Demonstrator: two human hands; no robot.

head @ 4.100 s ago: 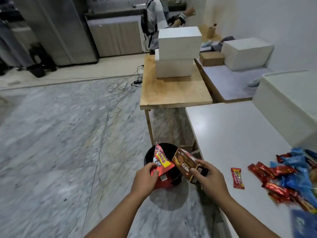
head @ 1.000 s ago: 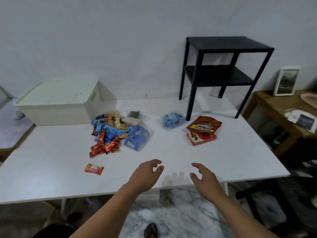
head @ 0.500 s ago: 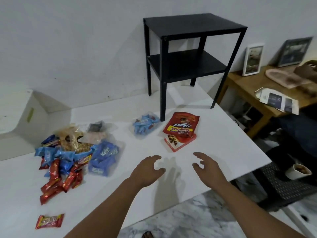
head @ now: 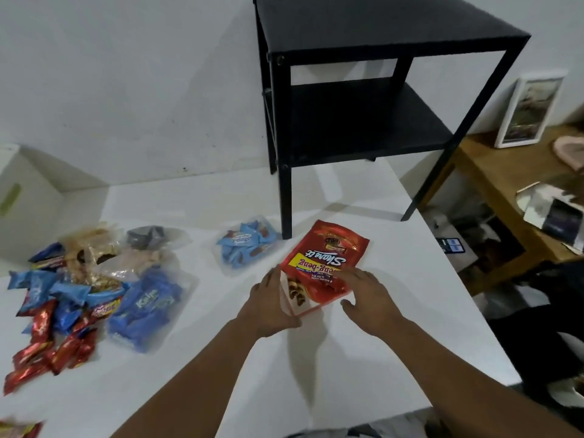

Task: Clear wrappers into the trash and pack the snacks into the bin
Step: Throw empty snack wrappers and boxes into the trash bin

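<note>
The red snack pouch [head: 325,263] is being bracketed on the worktop [head: 284,374] near the black stand's leg, its long axis running near-to-far, left hand [head: 268,306] touching its near-left edge and right hand [head: 368,300] resting on its near-right corner, nothing being gripped yet.

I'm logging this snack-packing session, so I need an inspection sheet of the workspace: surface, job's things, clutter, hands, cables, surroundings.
Surface: white table, snacks spread over its left and middle.
Job's things: red pouch lying on a red box; blue bag; small clear bag of blue sweets; loose red and blue snacks; white bin at far left.
Clutter: black side table standing on the white table.
Hands: left hand touches the box's left edge; right hand rests on the pouch.
Cables: nothing seen.
Surroundings: wooden table with a framed picture at right.
</note>
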